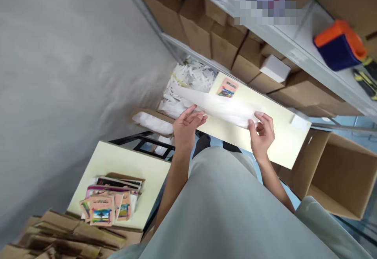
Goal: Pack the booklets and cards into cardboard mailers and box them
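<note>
A long strip of thin white sheet material (224, 108) stretches over the cream table (282, 141). At its right end, my right hand (262, 135) pinches the edge between thumb and fingers. My left hand (188, 127) is beside the lower edge of the sheet, fingers extended and apart, palm partly up. Behind the sheet, a pink card with a colourful picture (227, 88) lies flat on the table. Shredded white paper (194, 74) is heaped at the table's left end.
A side table (118, 157) at lower left holds a pile of booklets (101, 210). Flattened cardboard (73, 235) lies below it. An open carton (344, 172) stands right. Shelves with brown boxes (224, 43) and an orange-blue holder (338, 47) run behind; a wall is left.
</note>
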### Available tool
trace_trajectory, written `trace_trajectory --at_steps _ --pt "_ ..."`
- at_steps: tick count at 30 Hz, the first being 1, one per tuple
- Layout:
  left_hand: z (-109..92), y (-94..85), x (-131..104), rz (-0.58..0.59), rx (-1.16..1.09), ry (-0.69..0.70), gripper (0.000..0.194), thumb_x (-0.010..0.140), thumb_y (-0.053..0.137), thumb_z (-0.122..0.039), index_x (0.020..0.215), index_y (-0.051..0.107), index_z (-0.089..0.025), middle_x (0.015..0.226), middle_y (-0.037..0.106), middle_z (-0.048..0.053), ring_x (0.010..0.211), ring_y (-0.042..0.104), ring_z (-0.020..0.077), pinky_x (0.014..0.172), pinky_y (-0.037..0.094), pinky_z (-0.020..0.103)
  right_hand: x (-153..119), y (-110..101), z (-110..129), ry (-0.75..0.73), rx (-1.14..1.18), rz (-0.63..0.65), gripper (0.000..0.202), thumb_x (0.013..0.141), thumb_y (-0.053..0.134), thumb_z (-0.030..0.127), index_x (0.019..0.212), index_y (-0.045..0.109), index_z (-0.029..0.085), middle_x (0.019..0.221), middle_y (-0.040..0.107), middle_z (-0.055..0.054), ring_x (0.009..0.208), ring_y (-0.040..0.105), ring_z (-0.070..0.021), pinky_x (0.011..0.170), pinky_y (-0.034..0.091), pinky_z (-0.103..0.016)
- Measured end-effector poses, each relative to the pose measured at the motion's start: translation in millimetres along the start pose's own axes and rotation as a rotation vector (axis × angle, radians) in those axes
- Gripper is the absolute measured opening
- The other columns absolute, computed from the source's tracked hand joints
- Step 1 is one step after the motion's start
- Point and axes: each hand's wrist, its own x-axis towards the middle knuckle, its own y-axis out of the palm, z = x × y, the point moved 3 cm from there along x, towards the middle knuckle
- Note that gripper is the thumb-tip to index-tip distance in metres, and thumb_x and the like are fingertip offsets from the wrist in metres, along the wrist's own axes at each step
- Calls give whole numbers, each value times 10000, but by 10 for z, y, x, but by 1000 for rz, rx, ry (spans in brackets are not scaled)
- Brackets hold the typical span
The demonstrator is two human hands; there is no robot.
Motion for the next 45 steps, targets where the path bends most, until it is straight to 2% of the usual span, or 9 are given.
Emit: trace_trajectory --at_steps 7,14,22,27,31,34,38,42,45 --pt "476 1229 -465 275 218 -88 767 725 988 -513 1367 752 -165 1115 863 142 870 853 255 858 716 393 50 -1181 -1148 289 -26 -46 305 1033 700 446 1259 798 267 1304 705 -85 817 654 -124 644 601 -267" --pt "1184 1738 -374 369 346 -171 738 604 1049 -520 1203 799 -169 891 838 50 736 795 184 768 691 333 -84 -1680 -2188 462 -109 -12 295 984 652 367 1194 808 229 1307 724 -121 831 660 -152 693 586 -299" --pt "1903 1772 -68 424 356 -333 634 656 996 -377 1224 782 -197 1105 861 113 1004 830 252 1048 655 480 -186 -1622 -3021 512 -185 81 313 1004 589 325 1222 792 227 1342 721 -136 779 641 -164 768 603 -363" --pt "2222 1723 71 338 425 -270 558 677 951 -411 1164 800 -184 957 840 72 890 793 215 929 655 411 -288 -1528 -3288 531 -188 107 352 1026 564 350 1310 741 240 1362 702 -138 785 639 -165 774 589 -357" --pt "2406 1647 171 283 698 -168 326 871 787 -481 969 796 -171 756 731 42 767 719 210 881 624 411 -432 -1440 -3486 750 -175 57 678 936 715 418 1567 540 244 1299 695 -119 773 619 -164 781 575 -355" --pt "2459 1570 192 244 995 67 268 901 758 -387 1081 775 -190 986 757 99 1015 737 286 1043 578 470 -528 -1385 -3575 894 -212 49 597 878 764 466 1392 618 198 1078 701 -54 746 611 -166 756 549 -326" --pt "2576 1471 138 110 1190 174 627 774 915 -340 1317 660 -159 1346 665 217 1293 645 391 1169 497 549 -577 -1327 -3558 872 -278 103 279 968 632 508 1018 625 234 889 686 0 707 604 -167 716 495 -291" --pt "2717 1421 150 55 1155 -26 338 798 892 -266 1047 670 -213 940 704 64 973 702 295 1026 539 471 -562 -1336 -3482 780 -400 125 302 1076 482 513 971 602 256 816 695 -3 665 583 -183 718 466 -293" --pt "2692 1427 271 74 1092 -3 234 825 853 -288 845 625 -241 792 635 -9 814 637 222 938 539 404 -515 -1381 -3453 722 -459 116 326 1112 445 506 1029 624 247 861 731 -39 686 610 -199 742 468 -306"
